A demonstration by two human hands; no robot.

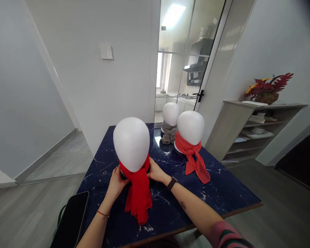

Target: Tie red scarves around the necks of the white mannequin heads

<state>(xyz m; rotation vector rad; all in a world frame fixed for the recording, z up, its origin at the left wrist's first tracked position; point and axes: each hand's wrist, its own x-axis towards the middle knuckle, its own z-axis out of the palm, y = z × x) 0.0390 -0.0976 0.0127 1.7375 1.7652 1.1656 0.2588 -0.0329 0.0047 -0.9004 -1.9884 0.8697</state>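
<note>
A white, featureless mannequin head (131,143) stands upright on the dark blue marbled table (170,203). Around its neck is a bright red scarf (139,193), tied in front, its end hanging down onto the tabletop. My left hand (117,182) holds the lower left side of the head at the neck, fingers curled behind. On the opposite side my right hand (156,171) grips the neck area, its fingertips partly hidden by head and scarf. Farther right stands a second mannequin head (191,127) wearing a coral-red scarf (196,162) knotted in front.
Behind it is a third mannequin head (171,113) with a grey-brown scarf (169,132). A black phone or tablet (71,220) lies at the table's left edge. Beyond are a glass door (181,69) and a low shelf unit (258,127) bearing a flower basket (267,96).
</note>
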